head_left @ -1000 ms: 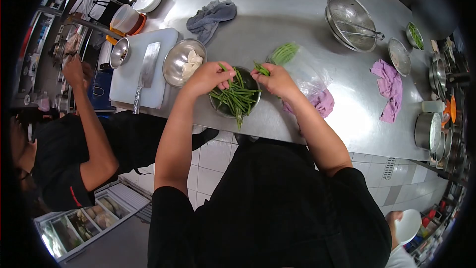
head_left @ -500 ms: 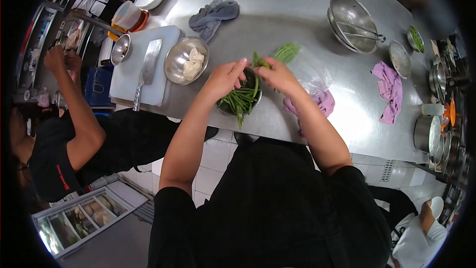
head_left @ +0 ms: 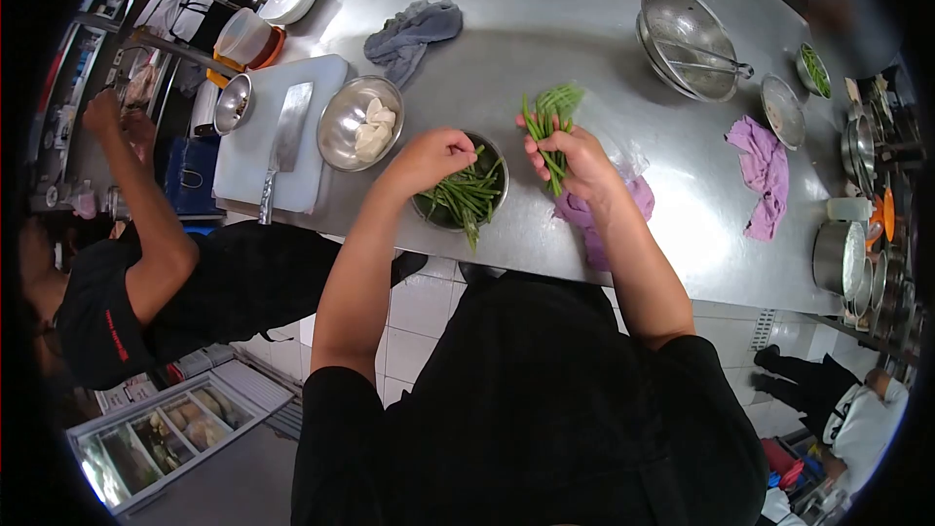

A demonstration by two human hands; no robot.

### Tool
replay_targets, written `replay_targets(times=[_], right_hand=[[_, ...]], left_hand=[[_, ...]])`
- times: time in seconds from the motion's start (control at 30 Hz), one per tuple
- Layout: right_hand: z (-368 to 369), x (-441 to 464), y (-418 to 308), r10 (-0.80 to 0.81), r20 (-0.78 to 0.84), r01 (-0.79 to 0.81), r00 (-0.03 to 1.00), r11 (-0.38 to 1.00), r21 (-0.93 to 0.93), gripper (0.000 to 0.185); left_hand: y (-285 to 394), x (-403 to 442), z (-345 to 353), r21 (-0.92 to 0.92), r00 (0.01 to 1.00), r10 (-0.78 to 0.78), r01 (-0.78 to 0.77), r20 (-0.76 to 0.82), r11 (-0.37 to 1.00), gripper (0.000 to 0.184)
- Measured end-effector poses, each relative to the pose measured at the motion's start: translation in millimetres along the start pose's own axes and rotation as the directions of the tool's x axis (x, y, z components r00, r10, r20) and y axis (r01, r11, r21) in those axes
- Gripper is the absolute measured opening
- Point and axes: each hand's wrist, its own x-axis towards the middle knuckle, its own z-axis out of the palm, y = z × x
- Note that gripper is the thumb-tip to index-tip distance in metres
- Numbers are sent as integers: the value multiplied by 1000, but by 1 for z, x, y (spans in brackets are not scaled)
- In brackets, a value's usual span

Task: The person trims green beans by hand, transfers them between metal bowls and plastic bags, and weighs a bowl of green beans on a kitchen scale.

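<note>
Clamped on beans (head_left: 555, 171) with right fingers (head_left: 565, 142), pinched together with left fingers (head_left: 456, 141) by bowl (head_left: 502, 164)! Likely light, crisp, easily snapped; best held bunched, mid-length.

Both arms reach forward, left hand (head_left: 426, 162) bent inward, right hand (head_left: 581, 161) closed in a grip.
The left forearm (head_left: 355, 273) and right forearm (head_left: 638, 248) are bare and slant inward from elbows set wide on either side of the torso (head_left: 545, 399), so the hands come near each other without touching. The left hand turns its back upward, wrist (head_left: 390, 183) angled toward the right, its fingers (head_left: 458, 143) drawn together at the tips; whether they pinch is too small to tell. The right hand is at about the same reach, its thumb (head_left: 552, 142) laid across on top and its fingers curled around below, in a firm hold.
</note>
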Motion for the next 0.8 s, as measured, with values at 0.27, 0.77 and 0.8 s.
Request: replay_targets(times=[0.27, 0.77, 0.8], right_hand=[[-1, 12, 16, -22, -12, 22, 1000, 1000, -7, 16], [23, 17, 25, -4, 16, 7, 1000, 982, -190, 29], [27, 20, 27, -4, 16, 7, 1000, 982, -190, 29]], left_hand=[[-6, 3, 26, 236, 987, 151, -161, 62, 958, 23], [36, -11, -20, -237, 986, -159, 143, -53, 961, 29], [36, -10, -19, -268, 988, -154, 141, -29, 953, 30]])
